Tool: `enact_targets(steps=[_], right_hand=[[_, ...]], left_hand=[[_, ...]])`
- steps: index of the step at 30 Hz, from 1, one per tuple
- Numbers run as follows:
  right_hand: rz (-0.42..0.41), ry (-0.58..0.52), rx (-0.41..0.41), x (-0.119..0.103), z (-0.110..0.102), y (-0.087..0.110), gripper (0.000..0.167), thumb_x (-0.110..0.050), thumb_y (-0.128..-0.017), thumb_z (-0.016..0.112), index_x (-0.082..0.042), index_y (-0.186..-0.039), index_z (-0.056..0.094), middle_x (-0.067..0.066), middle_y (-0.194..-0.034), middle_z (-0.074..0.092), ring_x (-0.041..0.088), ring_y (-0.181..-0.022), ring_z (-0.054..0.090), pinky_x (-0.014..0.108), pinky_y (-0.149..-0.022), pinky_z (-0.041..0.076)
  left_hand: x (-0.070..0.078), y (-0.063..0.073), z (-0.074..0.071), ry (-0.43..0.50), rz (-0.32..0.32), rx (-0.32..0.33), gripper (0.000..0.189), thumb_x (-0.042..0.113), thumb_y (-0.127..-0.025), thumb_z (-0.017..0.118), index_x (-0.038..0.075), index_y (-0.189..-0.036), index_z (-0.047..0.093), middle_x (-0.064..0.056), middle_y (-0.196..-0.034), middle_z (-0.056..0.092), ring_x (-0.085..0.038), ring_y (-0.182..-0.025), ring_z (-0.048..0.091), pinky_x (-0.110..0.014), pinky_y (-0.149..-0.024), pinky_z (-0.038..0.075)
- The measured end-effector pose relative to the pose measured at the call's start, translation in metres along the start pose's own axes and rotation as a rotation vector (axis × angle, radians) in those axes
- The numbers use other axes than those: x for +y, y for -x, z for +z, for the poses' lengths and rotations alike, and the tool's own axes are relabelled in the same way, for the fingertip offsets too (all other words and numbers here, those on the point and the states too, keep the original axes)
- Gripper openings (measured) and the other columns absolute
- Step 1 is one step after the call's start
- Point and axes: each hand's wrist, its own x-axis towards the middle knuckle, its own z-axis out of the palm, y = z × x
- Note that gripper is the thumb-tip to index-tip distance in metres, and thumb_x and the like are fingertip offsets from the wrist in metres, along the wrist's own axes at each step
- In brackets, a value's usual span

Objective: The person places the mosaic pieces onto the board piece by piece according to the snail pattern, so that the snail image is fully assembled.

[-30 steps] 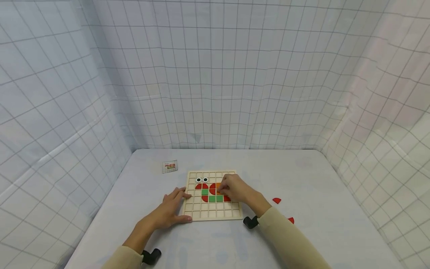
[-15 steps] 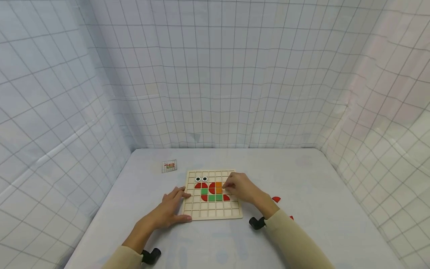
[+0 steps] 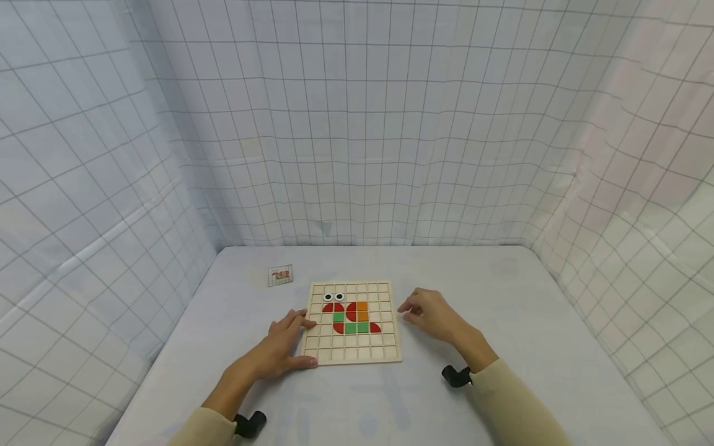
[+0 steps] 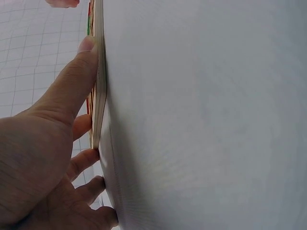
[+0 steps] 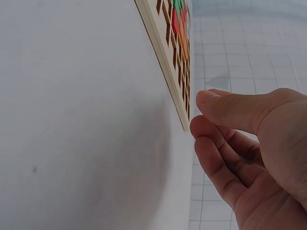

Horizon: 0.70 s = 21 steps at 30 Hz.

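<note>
A square wooden grid board (image 3: 351, 355) lies flat on the table in the head view. Set in its cells are two round eye pieces (image 3: 334, 297), red quarter-circles (image 3: 339, 327), green squares (image 3: 357, 327) and orange squares (image 3: 362, 311). My left hand (image 3: 279, 349) rests at the board's left side, fingers spread, with the thumb on its near-left corner area; the left wrist view shows the thumb touching the rim. Just off the board's right edge hovers my right hand (image 3: 434, 314), fingers loosely bent, thumb close to the index finger. In the right wrist view nothing shows between them.
A small picture card (image 3: 281, 275) with a similar coloured pattern lies behind the board to the left. White grid-lined cloth (image 3: 357, 124) walls in the back and both sides of the white table (image 3: 530, 297).
My right hand has left the orange squares and moved right, off the board. Two loose red pieces at the right no longer show, where the right arm now lies. My left hand stays put.
</note>
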Motion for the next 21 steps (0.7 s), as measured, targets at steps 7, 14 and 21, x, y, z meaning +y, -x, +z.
enact_targets(steps=[7,14,21], right_hand=[[0.037,-0.016,-0.001,0.018,-0.018,0.021,0.014,-0.005,-0.100,0.089,-0.008,-0.114,0.090,0.001,-0.107,0.079,0.007,-0.091,0.067,0.024,-0.076,0.058],[0.099,-0.020,-0.015,0.039,-0.033,0.048,0.018,-0.010,-0.099,0.092,-0.011,-0.117,0.090,0.001,-0.109,0.078,0.007,-0.091,0.065,0.023,-0.074,0.056],[0.123,-0.011,-0.019,0.056,-0.044,0.069,0.023,-0.016,-0.098,0.095,-0.012,-0.120,0.088,0.001,-0.111,0.076,0.010,-0.092,0.064,0.024,-0.075,0.055]], left_hand=[[-0.002,-0.001,0.000,-0.020,0.015,0.000,0.077,0.043,-0.095,0.098,0.011,-0.154,0.060,-0.028,-0.184,0.038,-0.064,-0.175,0.027,-0.095,-0.132,0.019],[-0.004,-0.001,0.001,-0.023,0.018,0.001,0.078,0.043,-0.095,0.098,0.012,-0.154,0.060,-0.028,-0.184,0.039,-0.064,-0.175,0.027,-0.095,-0.132,0.019],[-0.005,-0.003,0.002,-0.030,0.017,-0.002,0.078,0.045,-0.095,0.098,0.012,-0.155,0.059,-0.027,-0.185,0.038,-0.064,-0.175,0.026,-0.096,-0.132,0.019]])
